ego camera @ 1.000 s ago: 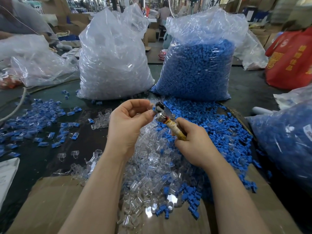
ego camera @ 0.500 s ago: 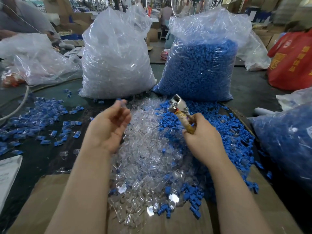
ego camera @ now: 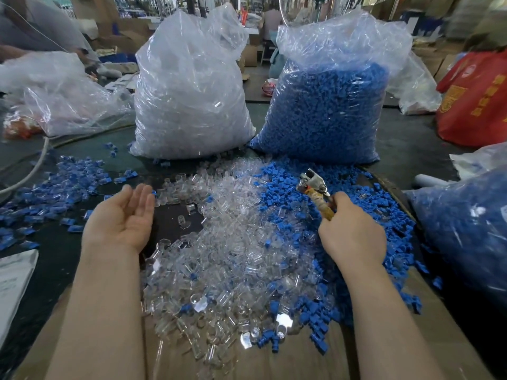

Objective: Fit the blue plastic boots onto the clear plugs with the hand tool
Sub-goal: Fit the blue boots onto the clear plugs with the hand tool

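Note:
A heap of clear plugs [ego camera: 233, 242] lies in front of me, with loose blue boots [ego camera: 365, 204] piled along its right side. My right hand [ego camera: 352, 231] grips the wrapped handle of the hand tool [ego camera: 315, 187], whose metal head points up and away over the blue boots. My left hand [ego camera: 123, 215] hovers palm up at the left edge of the clear heap, fingers straight, holding nothing. A spread of fitted blue-and-clear pieces [ego camera: 55, 187] covers the dark table to the left.
Behind the heaps stand a big bag of clear plugs [ego camera: 189, 91] and a big bag of blue boots [ego camera: 326, 105]. Another blue-filled bag [ego camera: 466, 229] is at the right. Cardboard [ego camera: 247, 357] lies under the near heap. A red bag [ego camera: 474, 100] sits far right.
My hands have come apart. The left hand left the tool head, swung left toward the fitted pieces and opened palm up. The right hand moved right with the tool.

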### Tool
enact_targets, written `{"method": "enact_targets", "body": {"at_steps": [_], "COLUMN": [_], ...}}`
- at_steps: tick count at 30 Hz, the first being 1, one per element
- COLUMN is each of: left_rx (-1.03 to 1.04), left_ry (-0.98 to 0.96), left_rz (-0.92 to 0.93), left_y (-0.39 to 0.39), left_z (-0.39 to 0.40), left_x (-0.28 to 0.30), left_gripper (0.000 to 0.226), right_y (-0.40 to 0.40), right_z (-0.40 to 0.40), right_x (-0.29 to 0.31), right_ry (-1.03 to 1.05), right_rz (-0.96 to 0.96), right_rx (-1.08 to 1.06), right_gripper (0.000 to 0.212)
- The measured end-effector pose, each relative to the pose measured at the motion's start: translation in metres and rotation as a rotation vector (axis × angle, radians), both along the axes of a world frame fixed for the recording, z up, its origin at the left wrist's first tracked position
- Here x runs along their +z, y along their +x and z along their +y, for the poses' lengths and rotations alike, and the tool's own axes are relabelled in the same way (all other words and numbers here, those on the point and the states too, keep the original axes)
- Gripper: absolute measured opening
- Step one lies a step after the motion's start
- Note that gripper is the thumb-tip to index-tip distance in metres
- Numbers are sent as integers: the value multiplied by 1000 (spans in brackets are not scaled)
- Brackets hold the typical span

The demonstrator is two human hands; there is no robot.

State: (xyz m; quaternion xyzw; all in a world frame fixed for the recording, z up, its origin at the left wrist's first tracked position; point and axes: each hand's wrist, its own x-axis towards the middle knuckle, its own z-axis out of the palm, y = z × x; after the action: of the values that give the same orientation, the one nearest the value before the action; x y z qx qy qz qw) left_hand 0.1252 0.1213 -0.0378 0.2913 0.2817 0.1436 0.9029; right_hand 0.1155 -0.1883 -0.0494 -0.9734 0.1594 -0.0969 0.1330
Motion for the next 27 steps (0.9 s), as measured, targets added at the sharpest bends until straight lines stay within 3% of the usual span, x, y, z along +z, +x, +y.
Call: {"method": "enact_targets", "body": {"at_steps": [4,9,14,20,24,27], "left_rx": [-254,-442,-537,-486,-406,-400], "left_ry": [874,1530,1673,1675,1542,1210], "left_rz": [227,359,461,525,322,91], "left_y": [-3,-3,-1,-1,-3,-3], "left_z": [-18,-30,-32,-31,-37,-51], "left_x": [3,-6,-8,-9,-4,5], "left_gripper": [22,27,27,23,14,12], "right_y": [0,1,3,3,2,2], "right_z": [-2,-3,-4,-4,-5,-5], "right_x": [-3,-6,-7,-6,-6,-7], "right_ry": [-21,-50,-46,-25,-10,-16], "right_rz": [30,102,109,127,116,114], "right_rx": [-59,-36,-35,-20,-26,-50], "right_gripper": [17,16,14,19,21,22]}}
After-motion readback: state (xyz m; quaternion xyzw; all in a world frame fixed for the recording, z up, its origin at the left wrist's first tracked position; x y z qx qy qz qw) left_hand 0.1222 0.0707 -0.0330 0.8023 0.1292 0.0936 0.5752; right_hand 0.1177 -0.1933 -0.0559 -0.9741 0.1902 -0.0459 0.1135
